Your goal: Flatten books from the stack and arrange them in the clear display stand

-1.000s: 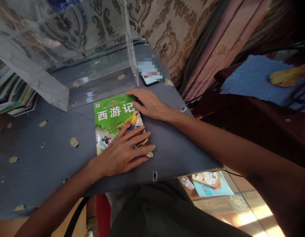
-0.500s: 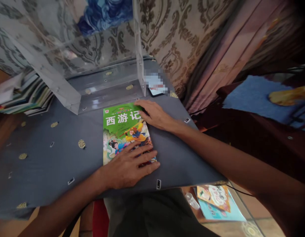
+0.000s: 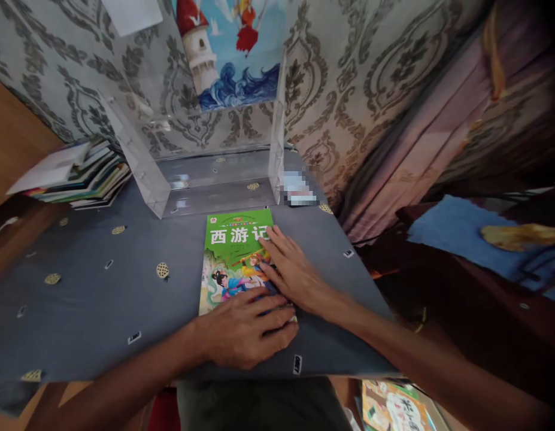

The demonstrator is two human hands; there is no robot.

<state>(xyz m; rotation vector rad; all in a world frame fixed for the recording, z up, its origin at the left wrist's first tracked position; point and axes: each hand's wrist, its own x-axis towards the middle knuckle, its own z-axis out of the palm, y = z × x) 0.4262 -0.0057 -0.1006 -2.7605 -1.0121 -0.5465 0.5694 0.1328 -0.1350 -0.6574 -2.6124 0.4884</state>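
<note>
A green picture book (image 3: 234, 251) with white Chinese characters and cartoon figures on its cover lies closed on the grey patterned tablecloth (image 3: 142, 305). My left hand (image 3: 248, 326) rests flat across the lower part of the cover, fingers spread and pointing right. Over the book's right side lies my right hand (image 3: 293, 269), its fingers outstretched and touching the cover below the title. Both hands are open, and neither grips the book. The cover's lower right area is mostly hidden under them.
A clear acrylic stand (image 3: 218, 194) is behind the book, with a phone (image 3: 300, 188) to its right. Several books and papers (image 3: 84, 173) are stacked at the far left. More books (image 3: 394, 407) lie below the table's front edge at right.
My right hand has slid down from the book's upper right corner to the middle of its right side. The left hand stays on the lower cover. The view has tilted up.
</note>
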